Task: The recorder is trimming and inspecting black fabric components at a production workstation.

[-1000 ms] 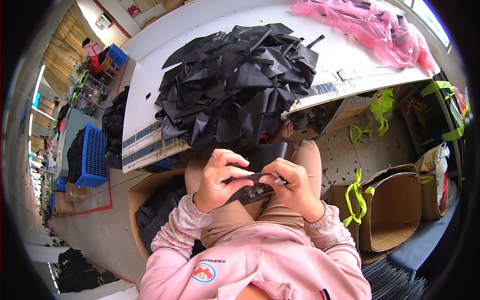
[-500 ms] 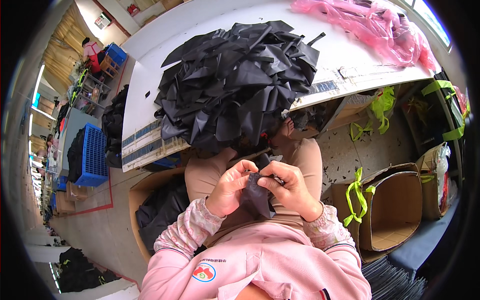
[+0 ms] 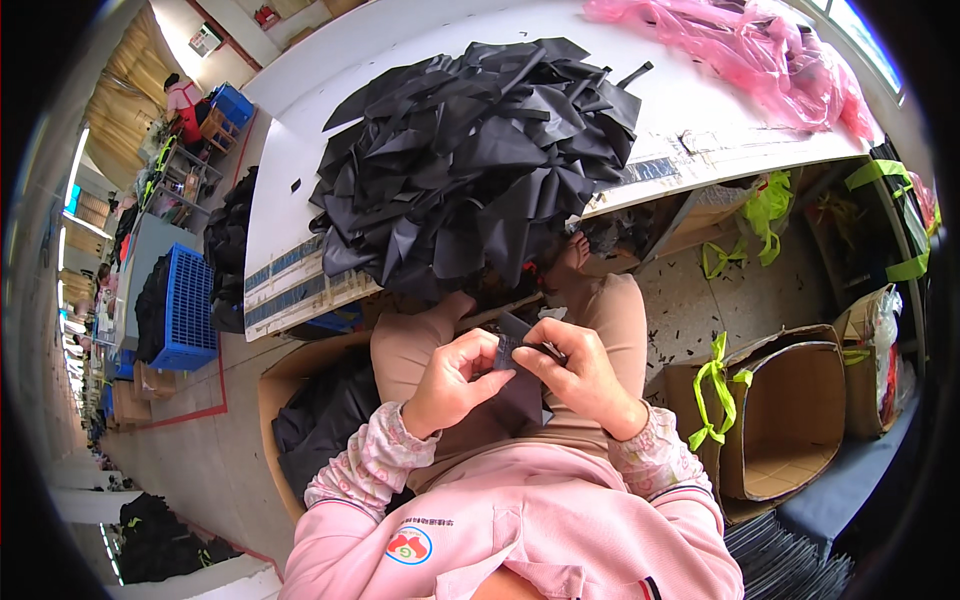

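Head view: the left hand (image 3: 455, 385) and right hand (image 3: 580, 375) meet over the lap, both pinched on 1 small black fabric piece (image 3: 515, 385), which hangs from the fingers down onto the tan trousers. The left thumb and fingers close on its left edge; the right fingers grip its upper right corner. Just beyond the knees runs the near edge of the white table (image 3: 300, 200), bearing a large heap of black fabric pieces (image 3: 470, 160) that overhangs this edge above the hands. A pink plastic sheet (image 3: 760, 55) lies at the table's far right. To the person's left stands a cardboard box holding black pieces (image 3: 320, 425), touching the thigh; to the right, an open cardboard box (image 3: 790, 420) with green straps. Open floor shows between the right knee and that box.
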Demonstrator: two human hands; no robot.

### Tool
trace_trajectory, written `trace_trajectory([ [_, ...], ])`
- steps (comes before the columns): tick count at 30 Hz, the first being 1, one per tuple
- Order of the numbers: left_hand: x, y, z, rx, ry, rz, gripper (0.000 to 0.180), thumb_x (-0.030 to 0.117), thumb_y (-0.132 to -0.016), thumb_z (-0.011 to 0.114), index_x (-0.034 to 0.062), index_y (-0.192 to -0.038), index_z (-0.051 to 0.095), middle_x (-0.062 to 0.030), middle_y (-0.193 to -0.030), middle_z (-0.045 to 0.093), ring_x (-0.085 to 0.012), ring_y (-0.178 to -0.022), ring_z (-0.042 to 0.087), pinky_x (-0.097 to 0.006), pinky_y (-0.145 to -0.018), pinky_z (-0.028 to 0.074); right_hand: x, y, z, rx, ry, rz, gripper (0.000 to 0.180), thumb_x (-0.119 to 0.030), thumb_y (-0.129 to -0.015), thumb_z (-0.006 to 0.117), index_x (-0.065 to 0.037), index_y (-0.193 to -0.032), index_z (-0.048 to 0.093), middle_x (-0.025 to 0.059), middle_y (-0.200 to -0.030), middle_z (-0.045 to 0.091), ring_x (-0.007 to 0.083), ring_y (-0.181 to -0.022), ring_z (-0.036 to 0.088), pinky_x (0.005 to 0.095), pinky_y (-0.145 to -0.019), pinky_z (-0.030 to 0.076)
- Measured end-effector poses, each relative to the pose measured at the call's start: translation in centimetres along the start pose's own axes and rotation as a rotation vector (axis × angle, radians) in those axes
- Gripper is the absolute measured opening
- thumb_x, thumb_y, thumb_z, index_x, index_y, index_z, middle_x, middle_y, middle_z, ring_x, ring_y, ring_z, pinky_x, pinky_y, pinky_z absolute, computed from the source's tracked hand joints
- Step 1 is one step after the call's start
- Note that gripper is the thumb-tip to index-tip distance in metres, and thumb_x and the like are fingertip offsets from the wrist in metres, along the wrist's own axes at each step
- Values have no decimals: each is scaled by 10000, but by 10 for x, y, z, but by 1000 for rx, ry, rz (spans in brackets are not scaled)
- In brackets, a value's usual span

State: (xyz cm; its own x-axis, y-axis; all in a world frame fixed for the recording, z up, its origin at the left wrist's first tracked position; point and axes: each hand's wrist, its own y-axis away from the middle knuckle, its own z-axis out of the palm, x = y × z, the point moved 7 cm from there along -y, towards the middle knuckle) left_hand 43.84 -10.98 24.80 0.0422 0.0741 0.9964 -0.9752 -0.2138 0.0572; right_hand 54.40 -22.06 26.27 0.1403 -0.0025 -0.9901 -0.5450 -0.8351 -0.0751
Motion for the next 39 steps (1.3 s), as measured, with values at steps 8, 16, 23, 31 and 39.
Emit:
trace_trajectory([
  [8,5,-2,13,-31,368,-1,183,-71,-831,639,4,-997,656,-42,-1059,575,-115,-945,577,-239,-866,458,29,-10,7,-143,-609,106,155,-101,-838,728,-52,-962,649,-54,-773,611,11,-610,497,190,-506,382],
  [16,6,0,6,152,209,174,136,-88,-769,643,-23,-889,641,-98,-1023,608,-167,-956,601,-281,-890,462,59,-17,16,29,-284,54,286,-95,-811,735,-26,-1046,588,54,-903,625,145,-888,595,297,-791,477],
  [23,-9,2,-15,382,44,306,156,-95,-843,625,-43,-990,635,-48,-1028,595,-108,-929,582,-229,-841,459,41,3,-1,128,-26,22,273,-205,-885,677,6,-1018,566,114,-856,585,229,-793,585,323,-712,472],
  [31,-6,5,-17,428,-110,344,169,-68,-867,629,-48,-1035,631,-48,-1058,608,-106,-925,601,-224,-806,490,38,23,41,-240,-684,360,258,-306,-957,592,-73,-866,528,-46,-602,509,18,-468,430,175,-425,344],
  [39,-9,10,-14,450,-133,355,162,-89,-828,640,-47,-984,656,-80,-1074,624,-120,-880,620,-234,-761,504,30,15,37,-34,-293,158,306,-248,-866,721,-35,-783,518,2,-556,487,62,-478,425,241,-430,343],
])
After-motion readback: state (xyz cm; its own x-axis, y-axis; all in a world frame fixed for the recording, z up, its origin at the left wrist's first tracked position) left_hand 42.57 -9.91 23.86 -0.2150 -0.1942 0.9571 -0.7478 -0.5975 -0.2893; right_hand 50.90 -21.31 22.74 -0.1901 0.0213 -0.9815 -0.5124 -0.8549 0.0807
